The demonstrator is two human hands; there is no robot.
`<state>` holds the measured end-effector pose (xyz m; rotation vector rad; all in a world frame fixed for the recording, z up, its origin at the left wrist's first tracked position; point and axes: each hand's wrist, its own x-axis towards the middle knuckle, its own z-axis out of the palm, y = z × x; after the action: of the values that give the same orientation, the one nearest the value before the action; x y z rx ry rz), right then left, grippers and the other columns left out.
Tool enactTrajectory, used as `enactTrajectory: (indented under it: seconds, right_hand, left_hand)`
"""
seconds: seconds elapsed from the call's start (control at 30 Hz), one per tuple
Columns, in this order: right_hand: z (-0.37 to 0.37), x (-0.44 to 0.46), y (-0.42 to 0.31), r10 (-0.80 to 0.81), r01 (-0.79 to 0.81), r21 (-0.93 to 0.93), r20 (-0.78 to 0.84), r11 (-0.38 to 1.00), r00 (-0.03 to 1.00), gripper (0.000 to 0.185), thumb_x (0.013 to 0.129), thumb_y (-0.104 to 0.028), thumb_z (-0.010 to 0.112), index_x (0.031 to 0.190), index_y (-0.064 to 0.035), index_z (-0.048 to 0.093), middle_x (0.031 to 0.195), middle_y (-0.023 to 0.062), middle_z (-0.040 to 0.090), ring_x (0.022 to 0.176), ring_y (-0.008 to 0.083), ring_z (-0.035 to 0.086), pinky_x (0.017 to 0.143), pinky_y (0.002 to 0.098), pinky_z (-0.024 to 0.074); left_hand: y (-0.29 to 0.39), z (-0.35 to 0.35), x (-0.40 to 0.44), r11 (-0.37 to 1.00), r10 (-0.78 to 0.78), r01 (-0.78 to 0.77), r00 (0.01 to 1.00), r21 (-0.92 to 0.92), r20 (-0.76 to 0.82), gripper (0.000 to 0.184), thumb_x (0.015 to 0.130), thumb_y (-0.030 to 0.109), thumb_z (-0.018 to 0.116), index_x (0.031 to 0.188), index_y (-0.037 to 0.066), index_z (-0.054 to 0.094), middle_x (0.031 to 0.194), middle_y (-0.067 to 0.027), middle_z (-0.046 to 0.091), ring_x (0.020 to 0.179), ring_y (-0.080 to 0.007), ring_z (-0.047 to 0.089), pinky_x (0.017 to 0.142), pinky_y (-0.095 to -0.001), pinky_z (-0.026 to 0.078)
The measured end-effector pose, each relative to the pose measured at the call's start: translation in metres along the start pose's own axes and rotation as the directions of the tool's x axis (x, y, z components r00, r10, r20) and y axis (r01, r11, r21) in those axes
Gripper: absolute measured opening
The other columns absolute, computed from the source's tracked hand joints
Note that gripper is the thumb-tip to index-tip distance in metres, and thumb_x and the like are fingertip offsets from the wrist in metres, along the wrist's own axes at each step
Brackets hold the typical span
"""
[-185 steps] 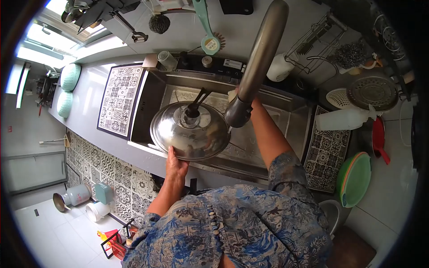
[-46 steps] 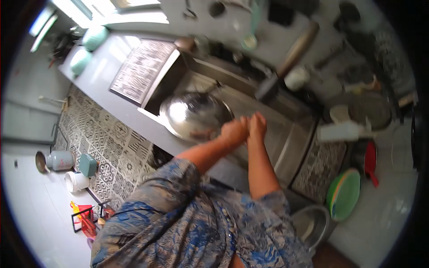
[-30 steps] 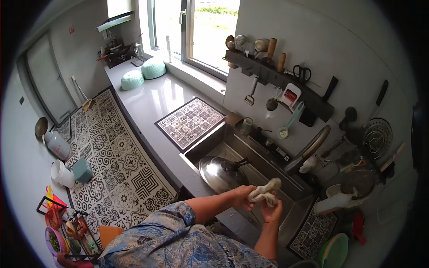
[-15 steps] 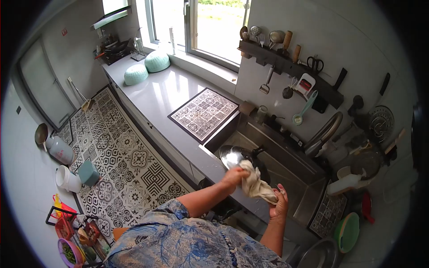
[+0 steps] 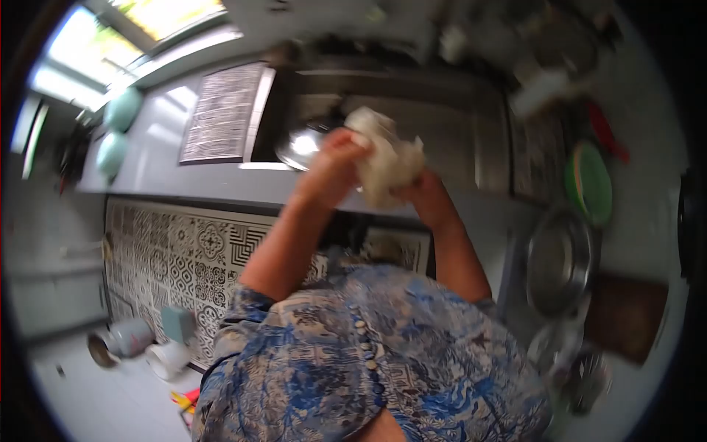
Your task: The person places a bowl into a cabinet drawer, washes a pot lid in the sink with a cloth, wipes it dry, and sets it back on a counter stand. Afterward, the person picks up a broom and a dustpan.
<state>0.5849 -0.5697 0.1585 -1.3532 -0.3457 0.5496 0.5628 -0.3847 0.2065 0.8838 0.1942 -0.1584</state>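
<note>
A crumpled off-white cloth (image 5: 384,158) is stretched between my two hands, above the front edge of the sink (image 5: 449,110). My left hand (image 5: 335,163) grips its left side with closed fingers. At the cloth's lower right, my right hand (image 5: 426,193) is closed on it, its fingertips partly hidden by the folds. Just behind my left hand, a shiny metal lid (image 5: 298,147) with a dark handle rests in the left part of the sink. The whole picture is smeared by motion.
Left of the sink, a patterned mat (image 5: 221,114) covers part of the grey counter (image 5: 158,158). Two mint-green domed covers (image 5: 112,153) stand farther left. To the right are a green basin (image 5: 589,184), a red-handled item (image 5: 607,132) and a large metal basin (image 5: 560,261).
My view has swung to the right and down. My right hand, formerly with fingers raised at the cloth's end, is now closed on it. The cloth is bunched and spread differently.
</note>
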Motion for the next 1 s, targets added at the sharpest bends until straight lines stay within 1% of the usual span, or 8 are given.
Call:
enactTrajectory:
  seconds: [0.2,0.37,0.4,0.47,0.57,0.77,0.9,1.0]
  right_hand:
    - [-0.084,-0.049,-0.02,0.042,-0.022,0.054,-0.401,0.998,0.915,0.031,0.082,-0.015,0.054,0.109,0.0006,0.051,0.09,0.0059,0.06,0.08,0.0092,0.055,0.071,0.0226,0.0445]
    - [-0.14,-0.093,-0.005,-0.117,0.176,-0.005,-0.767,0.984,0.631,0.029,0.085,-0.014,0.049,0.109,0.0008,0.051,0.101,0.0111,0.056,0.09,0.0141,0.055,0.079,0.0272,0.0433]
    - [-0.154,-0.095,0.011,-0.109,0.175,0.006,-0.762,0.985,0.638,0.029,0.085,-0.014,0.049,0.109,0.0008,0.051,0.101,0.0111,0.056,0.09,0.0141,0.055,0.079,0.0272,0.0433]
    - [-0.174,-0.1,0.061,-0.135,-0.328,-0.402,-0.783,0.855,0.607,0.028,0.085,-0.012,0.047,0.11,-0.0014,0.051,0.106,0.0123,0.055,0.096,0.0213,0.053,0.085,0.0312,0.0408]
    - [-0.165,-0.085,0.114,-0.307,-0.33,-0.692,-0.626,0.642,0.717,0.028,0.083,-0.01,0.047,0.11,-0.0044,0.052,0.108,0.0125,0.055,0.101,0.028,0.051,0.088,0.0335,0.0392]
    - [-0.103,-0.037,0.118,-0.243,-0.116,-0.757,-0.345,0.643,0.907,0.032,0.076,-0.004,0.053,0.108,-0.0052,0.053,0.105,0.0127,0.051,0.099,0.0291,0.049,0.087,0.0348,0.0396]
    - [-0.054,-0.013,0.136,-0.247,0.033,-0.758,-0.171,0.652,0.954,0.034,0.075,-0.004,0.054,0.108,-0.0057,0.054,0.105,0.0133,0.05,0.098,0.0299,0.049,0.086,0.0343,0.0396]
    - [-0.015,0.008,0.137,-0.252,0.038,-0.706,-0.201,0.707,0.947,0.032,0.075,-0.004,0.053,0.107,-0.0045,0.054,0.104,0.0137,0.05,0.097,0.0302,0.049,0.086,0.0349,0.0396]
  left_hand:
    - [-0.031,0.023,0.022,0.954,-0.063,0.089,0.993,0.286,-0.1,0.024,0.08,0.01,0.057,0.101,-0.001,0.051,0.095,-0.0137,0.059,0.079,-0.0209,0.06,0.068,-0.0323,0.051]
    - [-0.023,0.004,0.027,0.95,-0.068,0.126,0.977,0.286,-0.204,0.03,0.084,0.012,0.052,0.108,-0.004,0.047,0.096,-0.018,0.059,0.073,-0.0216,0.06,0.063,-0.0297,0.052]
    - [-0.018,-0.009,0.027,0.949,-0.064,0.127,0.974,0.29,-0.216,0.03,0.084,0.012,0.052,0.108,-0.004,0.047,0.096,-0.018,0.059,0.073,-0.0216,0.06,0.063,-0.0297,0.052]
    - [-0.016,-0.042,0.023,0.957,0.006,0.116,0.907,0.264,-0.421,0.032,0.082,0.014,0.054,0.108,-0.003,0.045,0.097,-0.0195,0.058,0.075,-0.0247,0.061,0.064,-0.0322,0.053]
    - [-0.017,-0.087,0.007,0.963,0.107,0.079,0.764,0.258,-0.636,0.037,0.08,0.014,0.053,0.111,-0.004,0.043,0.098,-0.0174,0.055,0.076,-0.0245,0.058,0.062,-0.0322,0.053]
    - [-0.033,-0.162,0.013,0.898,0.234,0.241,0.447,0.368,-0.863,0.054,0.076,0.015,0.055,0.122,0.0,0.031,0.103,-0.0135,0.044,0.083,-0.0201,0.049,0.057,-0.0351,0.052]
    - [-0.036,-0.197,0.034,0.859,0.221,0.371,0.355,0.354,-0.908,0.067,0.073,0.02,0.058,0.128,-0.001,0.025,0.092,-0.0087,0.047,0.073,-0.017,0.047,0.05,-0.0348,0.05]
    - [-0.021,-0.196,0.043,0.831,0.11,0.451,0.441,0.326,-0.891,0.063,0.075,0.024,0.056,0.126,0.001,0.029,0.107,-0.014,0.044,0.077,-0.023,0.05,0.052,-0.0377,0.05]
